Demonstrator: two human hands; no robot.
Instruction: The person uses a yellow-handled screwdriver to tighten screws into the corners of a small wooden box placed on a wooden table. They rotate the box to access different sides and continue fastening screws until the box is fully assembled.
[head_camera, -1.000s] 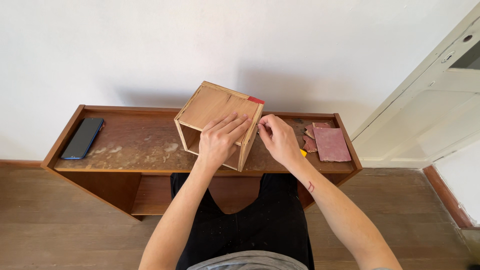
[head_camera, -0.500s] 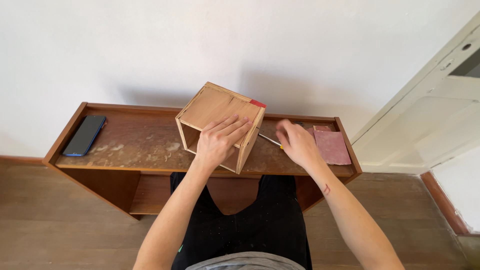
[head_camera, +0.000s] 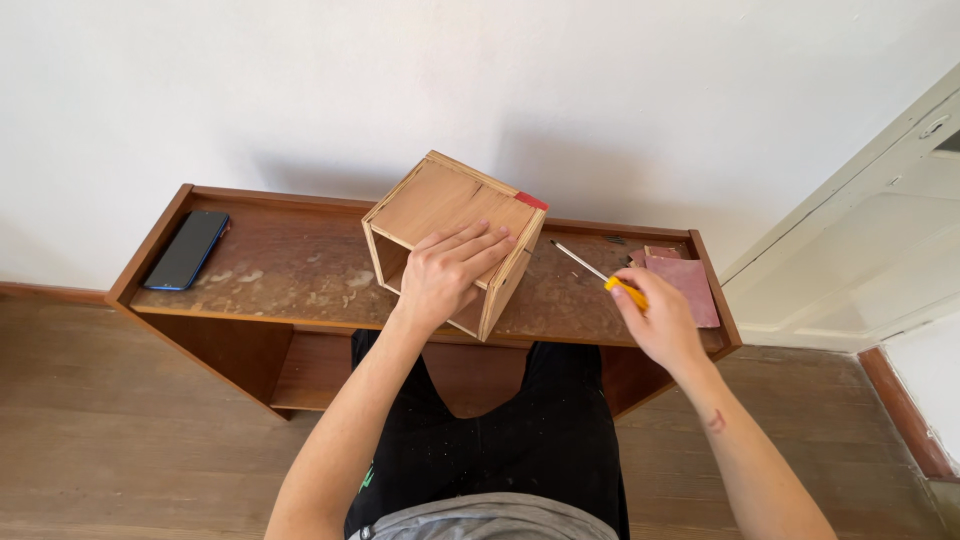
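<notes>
Right hand (head_camera: 660, 325) around screwdriver (head_camera: 603, 275)

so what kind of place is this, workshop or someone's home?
Probably a room at home used for hobby woodwork, not a workshop. There is wood flooring, a plain white wall and a white door, and the bench is a low wooden shelf unit.

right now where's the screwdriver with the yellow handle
In the head view the yellow-handled screwdriver is in the right hand, over the right part of the brown wooden table, between the open wooden box and the reddish sandpaper sheet.
</notes>
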